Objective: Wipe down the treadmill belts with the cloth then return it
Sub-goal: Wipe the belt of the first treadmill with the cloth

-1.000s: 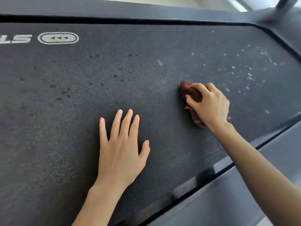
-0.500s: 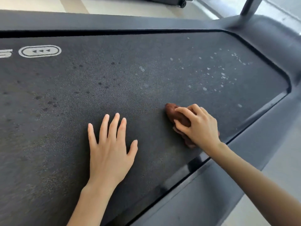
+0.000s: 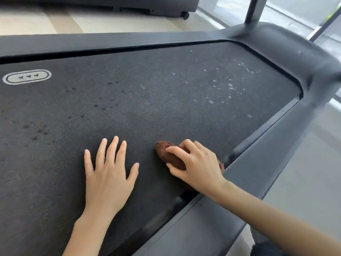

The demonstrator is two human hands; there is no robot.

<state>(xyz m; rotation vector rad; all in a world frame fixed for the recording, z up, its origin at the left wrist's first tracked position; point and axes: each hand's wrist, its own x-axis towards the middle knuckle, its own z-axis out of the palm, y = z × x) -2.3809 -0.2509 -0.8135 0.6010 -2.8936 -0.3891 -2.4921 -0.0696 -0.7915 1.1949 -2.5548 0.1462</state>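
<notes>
The dark textured treadmill belt (image 3: 147,111) fills most of the view, with dark spots at the left and pale specks at the right. My right hand (image 3: 198,166) grips a bunched brown cloth (image 3: 168,155) and holds it against the belt near the belt's near right edge. My left hand (image 3: 108,171) lies flat on the belt to the left of the cloth, fingers straight and spread, a short gap from it.
A grey side rail (image 3: 249,174) runs along the belt's near right edge and curves round the far end (image 3: 304,58). An upright post (image 3: 255,10) rises at the top right. Another treadmill's base (image 3: 129,4) stands on the floor behind.
My right hand has dragged the cloth toward me, from mid-belt to near the side rail. The view has lifted, showing more of the belt's far end and floor. My left hand stays flat.
</notes>
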